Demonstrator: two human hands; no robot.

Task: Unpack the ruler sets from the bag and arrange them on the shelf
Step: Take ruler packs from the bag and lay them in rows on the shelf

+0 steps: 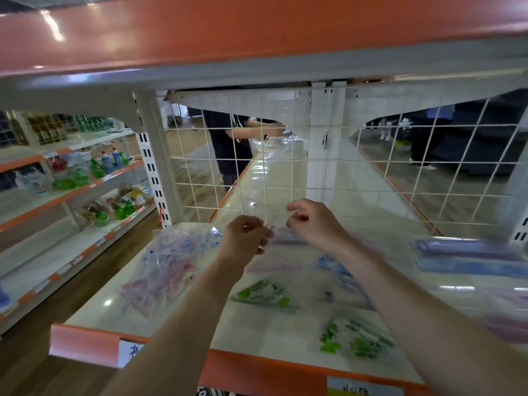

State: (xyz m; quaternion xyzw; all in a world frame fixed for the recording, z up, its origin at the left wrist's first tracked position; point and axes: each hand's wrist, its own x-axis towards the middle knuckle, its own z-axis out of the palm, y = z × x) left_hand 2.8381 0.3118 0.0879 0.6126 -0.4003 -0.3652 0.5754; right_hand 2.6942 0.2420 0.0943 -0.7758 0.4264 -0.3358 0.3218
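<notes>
**Left hand (245,234) and right hand (313,221) pinch a clear set (265,214) above the shelf (257,332)**

From the head view we see both our arms reaching forward over the shelf, with the hands raised close together near its back, just in front of the white wire grid (285,170). The clear set hangs between them in the air, tilted and apart from the shelf. Our left hand has its fingers curled and pinches the packet's lower left edge. Our right hand pinches the right edge between thumb and fingers. The packet is see-through and blurred, so we cannot tell what lies inside it.

On the shelf to the left lies the bag (168,267), crumpled clear plastic with pink and blue packets showing through. A pink set (274,267) lies flat just below our hands. Nearer to us is a green set (264,294), and a second green set (354,335) lies near the orange front rim. At the right, blue sets (468,257) lie close together toward the back, much blurred.

Behind the grid a person (228,144) in dark clothes stands at the far side. To the left, another rack (94,192) carries bottles (110,162) and bagged goods. An orange top board (228,32) spans above us.
</notes>
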